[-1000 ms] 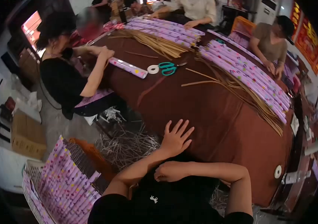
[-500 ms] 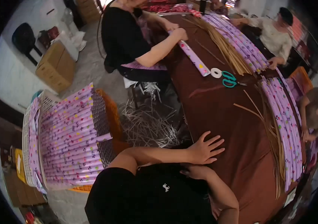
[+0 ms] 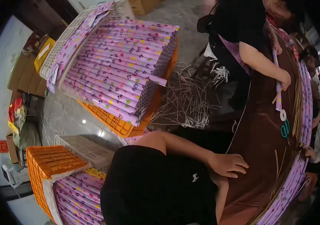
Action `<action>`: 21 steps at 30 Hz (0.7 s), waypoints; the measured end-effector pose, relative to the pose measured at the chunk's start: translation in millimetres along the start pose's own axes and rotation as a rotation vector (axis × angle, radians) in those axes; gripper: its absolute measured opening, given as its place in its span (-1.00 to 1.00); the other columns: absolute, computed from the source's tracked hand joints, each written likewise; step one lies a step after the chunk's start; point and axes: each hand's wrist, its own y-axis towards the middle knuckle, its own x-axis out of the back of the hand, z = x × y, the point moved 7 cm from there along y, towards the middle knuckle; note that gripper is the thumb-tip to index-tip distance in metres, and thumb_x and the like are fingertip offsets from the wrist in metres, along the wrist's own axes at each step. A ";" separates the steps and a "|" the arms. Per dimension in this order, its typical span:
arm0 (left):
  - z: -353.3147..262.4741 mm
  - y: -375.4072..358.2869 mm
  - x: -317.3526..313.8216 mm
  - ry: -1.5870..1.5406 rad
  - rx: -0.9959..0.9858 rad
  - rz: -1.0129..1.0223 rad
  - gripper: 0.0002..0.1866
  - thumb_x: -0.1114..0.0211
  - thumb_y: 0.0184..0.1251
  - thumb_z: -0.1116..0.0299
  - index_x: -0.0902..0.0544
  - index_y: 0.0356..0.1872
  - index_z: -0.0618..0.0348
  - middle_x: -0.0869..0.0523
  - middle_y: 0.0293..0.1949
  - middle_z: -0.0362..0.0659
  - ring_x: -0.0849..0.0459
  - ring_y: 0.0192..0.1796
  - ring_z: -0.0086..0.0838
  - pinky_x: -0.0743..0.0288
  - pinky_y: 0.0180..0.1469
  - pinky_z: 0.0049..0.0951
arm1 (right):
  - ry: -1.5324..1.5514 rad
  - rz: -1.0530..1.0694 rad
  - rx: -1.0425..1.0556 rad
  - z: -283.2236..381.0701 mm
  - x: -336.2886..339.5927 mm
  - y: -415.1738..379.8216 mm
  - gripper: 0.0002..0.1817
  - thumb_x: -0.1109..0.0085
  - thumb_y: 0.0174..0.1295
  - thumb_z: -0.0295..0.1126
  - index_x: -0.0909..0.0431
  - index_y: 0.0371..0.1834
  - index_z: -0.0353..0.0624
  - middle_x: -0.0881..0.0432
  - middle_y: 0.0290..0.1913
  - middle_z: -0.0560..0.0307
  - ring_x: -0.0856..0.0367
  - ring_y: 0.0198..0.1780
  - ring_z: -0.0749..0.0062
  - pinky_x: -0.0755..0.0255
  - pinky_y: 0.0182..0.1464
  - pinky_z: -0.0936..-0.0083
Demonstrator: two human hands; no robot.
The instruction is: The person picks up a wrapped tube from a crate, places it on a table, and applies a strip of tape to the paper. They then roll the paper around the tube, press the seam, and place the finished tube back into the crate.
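Observation:
My left hand (image 3: 227, 164) lies on the brown cloth of the table (image 3: 254, 161), palm down, fingers stretched out and holding nothing. Of my right arm only part of the forearm (image 3: 222, 195) shows, below the left hand; the right hand's fingers are hidden. Farther up the table lie teal-handled scissors (image 3: 284, 128) and a white roll of tape (image 3: 283, 115). Thin brown strips (image 3: 276, 191) run along the far side, beside a row of purple patterned tubes (image 3: 286, 193).
Purple tubes (image 3: 118, 63) fill a crate on the left, above an orange basket (image 3: 109, 118). Another orange basket (image 3: 55, 163) holds more tubes. Pale strip scraps (image 3: 190, 99) litter the floor. A co-worker's arm (image 3: 263, 67) reaches over the table; others sit opposite.
The view has swung left and down, so the table and co-workers appear farther right and another orange basket shows. My left hand's spread fingers have come closer together; the right hand has gone from sight.

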 end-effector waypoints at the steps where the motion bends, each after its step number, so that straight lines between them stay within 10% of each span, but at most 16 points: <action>1: -2.2 -9.4 11.3 0.007 0.013 -0.020 -0.59 -0.22 0.41 0.20 -0.58 0.15 0.25 -0.48 0.27 0.12 -0.46 0.28 -0.07 -0.27 0.36 -0.12 | -0.028 -0.105 0.005 -3.2 0.1 -1.9 -0.44 0.21 0.54 -0.09 -0.16 0.53 -0.03 -0.38 0.40 -0.13 -0.41 0.35 0.04 -0.41 0.26 0.14; 4: 9.3 -49.9 65.1 0.103 0.280 -0.034 -0.61 -0.22 0.38 0.26 -0.57 0.14 0.24 -0.49 0.26 0.09 -0.48 0.27 -0.09 -0.31 0.34 -0.11 | 0.835 0.318 -0.495 5.9 128.5 7.8 -0.44 0.12 0.52 -0.12 -0.17 0.52 -0.03 -0.41 0.36 -0.17 -0.48 0.27 -0.03 -0.43 0.24 0.12; 5: 13.0 -68.1 89.5 0.126 0.397 -0.060 -0.62 -0.22 0.36 0.30 -0.57 0.14 0.25 -0.49 0.26 0.08 -0.49 0.26 -0.09 -0.34 0.32 -0.11 | 0.772 -0.036 -0.417 0.9 105.3 8.5 -0.48 -0.12 0.36 -0.27 -0.34 0.37 -0.12 -0.60 0.14 -0.15 -0.56 0.14 -0.11 -0.48 0.12 0.21; 11: 6.2 -255.7 193.3 0.271 1.232 -0.692 -0.65 -0.19 0.29 0.50 -0.53 0.12 0.23 -0.56 0.09 0.14 -0.55 0.16 0.01 -0.43 0.20 -0.16 | 0.715 0.230 -0.005 5.7 182.3 34.7 -0.44 -0.02 0.47 -0.11 -0.29 0.43 -0.18 -0.61 0.07 -0.09 -0.60 0.07 0.00 -0.49 0.10 0.13; 16: -54.5 -383.1 176.7 0.650 1.396 -1.244 -0.64 -0.24 0.30 0.43 -0.47 0.09 0.31 -0.54 -0.06 0.10 -0.52 0.02 -0.02 -0.40 0.10 -0.19 | 1.007 0.093 -0.009 -21.3 221.7 112.8 -0.60 -0.15 0.39 -0.32 -0.47 0.25 -0.18 -0.68 -0.11 0.01 -0.66 -0.11 0.40 -0.52 0.00 0.48; 21: -98.5 -436.1 194.4 0.783 1.602 -1.803 -0.40 -0.33 0.33 0.23 -0.30 0.23 0.37 -0.36 0.14 0.15 -0.45 0.10 -0.12 -0.39 0.17 -0.25 | 0.901 0.087 0.148 -4.2 231.5 188.1 -0.56 -0.07 0.45 -0.19 -0.46 0.27 -0.23 -0.65 0.06 -0.04 -0.67 -0.02 0.19 -0.51 0.02 0.33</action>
